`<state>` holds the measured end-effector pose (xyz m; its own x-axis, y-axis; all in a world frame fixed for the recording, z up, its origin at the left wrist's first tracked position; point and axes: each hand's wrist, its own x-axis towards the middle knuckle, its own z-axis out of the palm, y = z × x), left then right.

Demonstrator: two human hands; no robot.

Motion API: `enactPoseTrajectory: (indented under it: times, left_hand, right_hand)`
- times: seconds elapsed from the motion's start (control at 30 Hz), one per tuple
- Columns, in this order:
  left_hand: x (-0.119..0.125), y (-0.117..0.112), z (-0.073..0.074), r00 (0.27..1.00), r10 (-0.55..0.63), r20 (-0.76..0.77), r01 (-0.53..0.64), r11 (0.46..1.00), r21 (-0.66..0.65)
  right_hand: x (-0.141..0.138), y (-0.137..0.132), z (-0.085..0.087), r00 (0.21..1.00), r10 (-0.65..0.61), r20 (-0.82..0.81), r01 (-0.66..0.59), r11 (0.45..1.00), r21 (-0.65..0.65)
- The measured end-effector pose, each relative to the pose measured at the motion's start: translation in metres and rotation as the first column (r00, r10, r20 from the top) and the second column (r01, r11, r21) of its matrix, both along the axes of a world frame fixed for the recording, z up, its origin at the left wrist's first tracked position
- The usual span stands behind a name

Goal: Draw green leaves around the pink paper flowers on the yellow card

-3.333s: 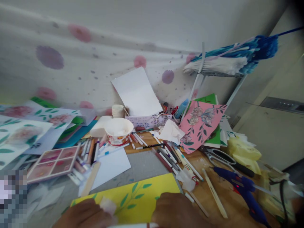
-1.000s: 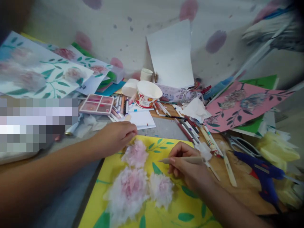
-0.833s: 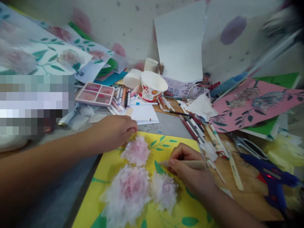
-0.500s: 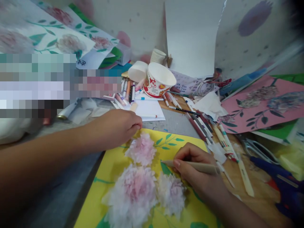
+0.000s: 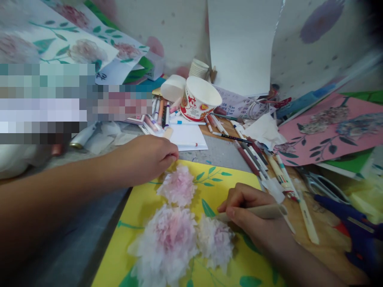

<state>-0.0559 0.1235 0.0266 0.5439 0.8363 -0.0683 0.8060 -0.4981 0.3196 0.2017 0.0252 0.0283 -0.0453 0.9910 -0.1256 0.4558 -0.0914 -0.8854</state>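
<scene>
A yellow sheet (image 5: 140,207) bears three pink-and-white crinkled paper flowers: a large one (image 5: 167,243), one above it (image 5: 178,185) and a small one (image 5: 216,241) to the right. My right hand (image 5: 248,207) is closed around a beige marker (image 5: 266,211). The marker's tip is at the lower end of a green painted leaf (image 5: 207,207), just above the small flower. My left hand (image 5: 149,159) rests at the sheet's far edge, fingers curled together; whatever they hold, if anything, is hidden. Green stems and leaves spread around the flowers.
A paper bowl (image 5: 202,99) and several markers (image 5: 163,111) lie beyond the sheet. On the right are more pens (image 5: 251,155), scissors (image 5: 329,187), a blue glue gun (image 5: 353,223) and a pink flower picture (image 5: 329,131). White flower pictures (image 5: 68,44) stand at the left.
My right hand has moved the marker tip from the leaf's upper end down and right to its lower end. More of the leaf is uncovered. My left hand stays in place.
</scene>
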Motion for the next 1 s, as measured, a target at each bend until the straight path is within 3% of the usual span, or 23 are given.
enactPoseTrajectory:
  times: [0.17, 0.43, 0.67, 0.83, 1.0]
  left_hand:
    - [0.001, 0.0, -0.002, 1.0, 0.008, 0.001, -0.008, 1.0, -0.004]
    - [0.001, 0.001, -0.001, 1.0, -0.004, 0.017, 0.004, 1.0, 0.002]
    - [0.0, 0.0, 0.0, 1.0, -0.01, 0.014, 0.01, 1.0, 0.0]
    - [0.001, 0.0, 0.0, 1.0, -0.018, 0.016, 0.018, 1.0, 0.005]
    - [0.0, -0.001, -0.001, 1.0, -0.006, 0.011, 0.006, 1.0, -0.002]
  right_hand:
    - [-0.002, -0.001, 0.001, 0.995, -0.025, -0.099, 0.02, 0.998, -0.051]
    - [-0.005, 0.001, 0.001, 1.0, 0.008, 0.003, -0.008, 0.999, 0.044]
    - [-0.002, 0.0, -0.002, 0.999, -0.038, -0.026, 0.039, 0.999, 0.031]
    - [-0.004, 0.0, -0.003, 0.989, -0.059, -0.134, 0.054, 0.998, -0.045]
    - [-0.013, 0.0, 0.004, 0.993, -0.073, -0.094, 0.069, 0.997, -0.043]
